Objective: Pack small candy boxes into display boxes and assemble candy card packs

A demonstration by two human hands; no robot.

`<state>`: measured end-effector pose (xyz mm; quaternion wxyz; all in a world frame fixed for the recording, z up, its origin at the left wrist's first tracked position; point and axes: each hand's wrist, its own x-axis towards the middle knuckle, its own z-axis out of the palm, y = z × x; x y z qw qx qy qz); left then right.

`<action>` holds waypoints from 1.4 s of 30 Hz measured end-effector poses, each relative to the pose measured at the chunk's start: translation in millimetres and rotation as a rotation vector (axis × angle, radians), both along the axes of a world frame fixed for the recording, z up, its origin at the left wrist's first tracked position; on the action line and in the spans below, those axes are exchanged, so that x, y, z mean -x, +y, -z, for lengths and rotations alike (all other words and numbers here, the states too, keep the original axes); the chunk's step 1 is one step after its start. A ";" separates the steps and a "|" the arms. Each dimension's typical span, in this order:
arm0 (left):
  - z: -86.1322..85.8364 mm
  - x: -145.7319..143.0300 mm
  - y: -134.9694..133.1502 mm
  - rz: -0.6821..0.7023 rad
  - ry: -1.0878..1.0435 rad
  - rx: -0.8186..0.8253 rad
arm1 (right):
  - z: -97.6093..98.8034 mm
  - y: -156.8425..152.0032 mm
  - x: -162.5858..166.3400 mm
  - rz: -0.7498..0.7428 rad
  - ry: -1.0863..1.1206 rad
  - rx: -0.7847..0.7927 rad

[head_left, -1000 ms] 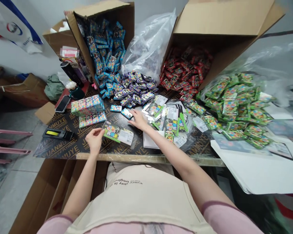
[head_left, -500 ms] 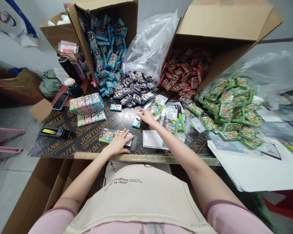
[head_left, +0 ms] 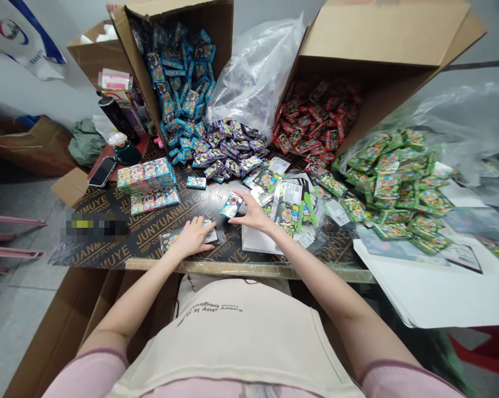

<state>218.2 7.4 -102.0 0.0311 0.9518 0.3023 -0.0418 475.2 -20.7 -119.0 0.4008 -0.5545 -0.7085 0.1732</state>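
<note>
My left hand (head_left: 193, 236) lies flat with fingers spread on a printed plastic pouch (head_left: 170, 239) near the table's front edge. My right hand (head_left: 253, 215) pinches a small blue card packet (head_left: 231, 205) just above the dark table top (head_left: 150, 232), right of the pouch. A heap of printed empty pouches (head_left: 285, 202) lies beside my right hand. Behind them sit a purple packet pile (head_left: 228, 146), a tipped box of blue packets (head_left: 178, 72), a tipped box of red packets (head_left: 316, 116) and a green packet heap (head_left: 394, 182).
Stacked filled packs (head_left: 147, 182) stand at left, with a phone (head_left: 102, 171), a cup (head_left: 123, 149) and a dark bottle (head_left: 115, 119) behind them. A clear plastic bag (head_left: 255, 72) is at the back. White sheets (head_left: 436, 287) overhang at right. An open carton (head_left: 58, 337) stands on the floor.
My right hand picked a blue packet off the table and drew it toward me. My left hand went from raised and curled to pressing flat on the pouch.
</note>
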 end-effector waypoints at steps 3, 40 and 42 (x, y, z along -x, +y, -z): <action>-1.6 -2.6 1.2 -0.039 -0.104 0.036 | -20.6 -18.4 11.1 -0.023 -0.007 -0.075; -18.5 -14.4 14.0 -0.005 -0.687 0.523 | -80.7 -49.0 -13.9 -0.356 -0.178 0.088; -19.0 -17.0 9.2 -0.002 -0.684 0.536 | -84.7 -48.7 -12.7 -0.390 -0.220 0.142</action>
